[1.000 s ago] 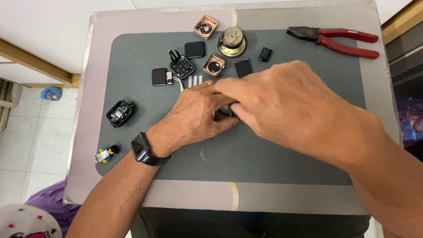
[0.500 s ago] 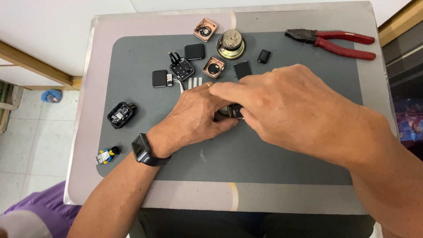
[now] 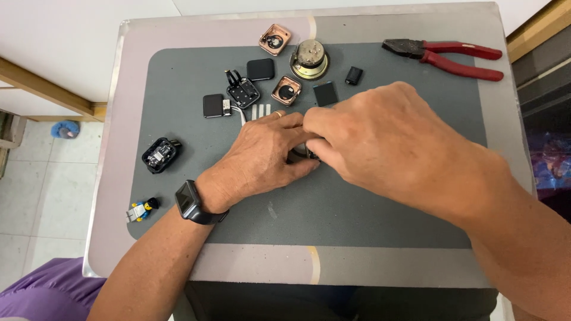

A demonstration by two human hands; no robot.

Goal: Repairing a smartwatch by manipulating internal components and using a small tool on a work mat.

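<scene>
Little has moved since before: both hands stay together mid-mat. Left hand (image 3: 259,157) and right hand (image 3: 380,139) each keep a closed grip on a small dark part (image 3: 304,153), mostly hidden between fingertips. Best kept low over the surface (image 3: 357,238); red pliers (image 3: 446,56) lie beyond the right grip.

Work mat (image 3: 369,232): dark grey, on a pale grey and mauve table top (image 3: 416,27). Pliers (image 3: 443,56), upper right: red handles, black head. Two small cases (image 3: 275,39) at top centre: copper-coloured. Round part (image 3: 309,58): dull brass. Toy figure (image 3: 141,209), lower left: yellow, blue and black. Wrist watch (image 3: 189,200): black. Garment (image 3: 50,291), bottom left: purple.
</scene>
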